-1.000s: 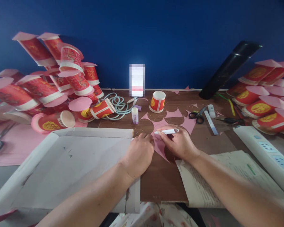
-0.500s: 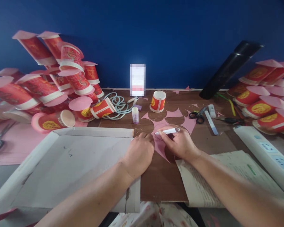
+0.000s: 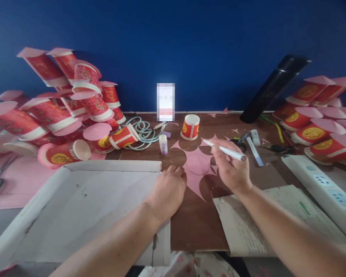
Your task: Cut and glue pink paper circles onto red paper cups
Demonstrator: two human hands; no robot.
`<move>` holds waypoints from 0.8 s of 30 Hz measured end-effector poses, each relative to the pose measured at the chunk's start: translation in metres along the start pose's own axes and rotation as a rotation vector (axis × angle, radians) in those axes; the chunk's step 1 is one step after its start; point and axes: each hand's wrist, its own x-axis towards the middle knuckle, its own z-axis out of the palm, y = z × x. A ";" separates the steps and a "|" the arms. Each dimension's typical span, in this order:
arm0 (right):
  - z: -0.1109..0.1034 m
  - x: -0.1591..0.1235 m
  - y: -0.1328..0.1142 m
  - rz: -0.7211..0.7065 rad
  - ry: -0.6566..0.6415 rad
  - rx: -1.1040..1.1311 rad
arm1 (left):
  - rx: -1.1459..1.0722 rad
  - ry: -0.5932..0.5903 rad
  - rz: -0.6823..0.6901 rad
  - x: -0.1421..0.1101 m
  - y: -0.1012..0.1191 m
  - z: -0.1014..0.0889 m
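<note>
Nearest: shallow white box (image 3: pixel 83 207) at left, small dark marks inside; folded printed paper (image 3: pixel 248 227) at right, partly under the right forearm.

Left hand (image 3: pixel 169 188): fingers curled, close together, at the left edge of the pink paper (image 3: pixel 197 165); fingertips hidden, so cannot tell whether anything is gripped. Paper lies flat on the brown table (image 3: pixel 196 231) between the hands: edges cut in inward curves, sharp points remaining, one thin dark circle drawn near the middle.

Right hand (image 3: pixel 233 169): fingers closed round a white pen (image 3: pixel 226 150), held aslant over the far right part of the paper; narrow end points far-left, dark end near-right.

Beyond the paper: glue stick (image 3: pixel 163 144), upright; red cup (image 3: pixel 190 127), white rim up, yellow emblem. Farthest: blue wall (image 3: pixel 207 54).
</note>
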 end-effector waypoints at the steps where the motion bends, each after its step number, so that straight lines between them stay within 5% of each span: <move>1: -0.003 0.003 0.001 0.004 0.050 0.002 | -0.003 -0.004 -0.005 0.000 0.000 0.000; 6: -0.015 0.013 0.019 0.056 0.247 -0.043 | -0.010 0.037 -0.015 -0.001 -0.001 0.000; 15: -0.022 0.020 0.039 0.163 0.269 0.003 | -0.090 0.303 -0.018 -0.002 -0.007 0.007; 24: -0.032 0.027 0.042 0.125 0.302 -0.054 | -0.064 0.237 -0.128 0.002 -0.010 0.017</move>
